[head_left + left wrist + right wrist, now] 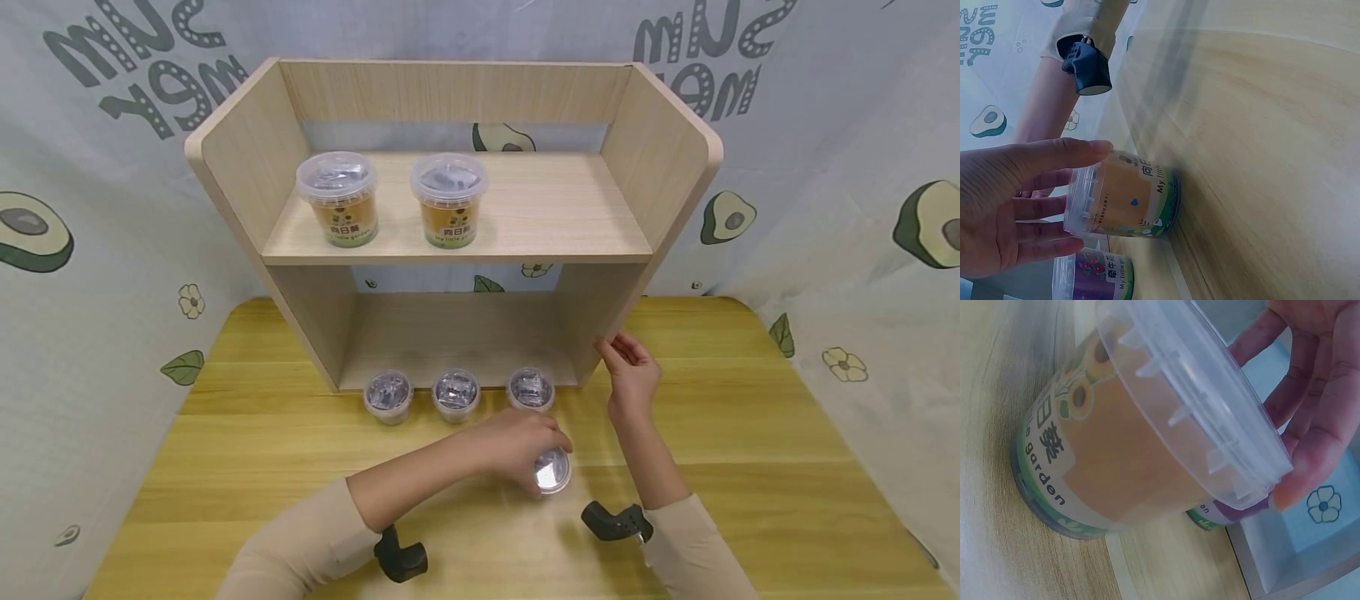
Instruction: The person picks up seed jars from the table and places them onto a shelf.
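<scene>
Pinched around its lid by my left hand point(517, 446) is a clear-lidded plastic cup point(552, 472) with an orange sunflower label. The left wrist view shows the thumb on one side of that cup point(1135, 195) and fingers on the other, its base close to the tabletop. My right hand point(633, 375) is at the lower right front edge of the wooden shelf point(457, 258), fingertips right at the side panel, fingers loosely bent. In the right wrist view the orange cup point(1129, 431) partly covers my right hand point(1319, 381).
Three lidded cups point(387, 393) stand in a row along the shelf's front; a purple-labelled one point(1094, 275) shows in the left wrist view. Two orange-labelled cups point(450, 204) stand on the upper shelf board. A patterned cloth point(840, 167) hangs around the wooden table point(750, 433).
</scene>
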`<state>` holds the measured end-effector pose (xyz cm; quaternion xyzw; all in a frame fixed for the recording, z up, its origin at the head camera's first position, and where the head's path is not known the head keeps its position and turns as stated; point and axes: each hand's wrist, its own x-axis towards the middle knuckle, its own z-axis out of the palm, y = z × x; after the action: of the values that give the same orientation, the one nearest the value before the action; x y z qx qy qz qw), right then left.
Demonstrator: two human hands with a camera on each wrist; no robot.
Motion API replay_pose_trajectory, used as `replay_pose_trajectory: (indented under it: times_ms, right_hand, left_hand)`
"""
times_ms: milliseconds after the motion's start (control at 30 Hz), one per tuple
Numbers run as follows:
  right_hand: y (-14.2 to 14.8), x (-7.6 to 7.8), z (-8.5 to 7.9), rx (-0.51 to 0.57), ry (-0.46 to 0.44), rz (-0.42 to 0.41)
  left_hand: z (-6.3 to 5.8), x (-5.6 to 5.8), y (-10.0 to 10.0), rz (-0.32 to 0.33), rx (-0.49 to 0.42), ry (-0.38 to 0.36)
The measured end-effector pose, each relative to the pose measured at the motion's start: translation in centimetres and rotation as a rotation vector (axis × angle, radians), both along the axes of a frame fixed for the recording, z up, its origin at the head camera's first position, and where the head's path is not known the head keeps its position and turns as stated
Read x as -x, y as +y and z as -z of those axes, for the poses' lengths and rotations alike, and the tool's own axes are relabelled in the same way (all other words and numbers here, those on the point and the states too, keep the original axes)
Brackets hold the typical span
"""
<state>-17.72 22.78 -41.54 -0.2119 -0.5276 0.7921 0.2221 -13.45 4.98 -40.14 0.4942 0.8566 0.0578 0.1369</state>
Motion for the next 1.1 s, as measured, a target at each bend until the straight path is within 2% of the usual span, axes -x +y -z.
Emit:
replay_pose_trajectory:
  times_ms: [333,533,1100]
  right_hand:
    - [-0.07,0.05,0.02,-0.009,0.001,0.004]
    - [-0.07,0.13,0.07,0.0,0.012,0.009]
    - [-0.06,0.09,0.12,0.002,0.017,0.008]
  left_hand:
    - [0.11,-0.42,0.03,-0.029,-0.003,0.025]
    - [0.24,-0.55,0.0,-0.021,-0.014,0.054]
    - [0.2,-0.59,-0.01,-0.029,-0.012,0.038]
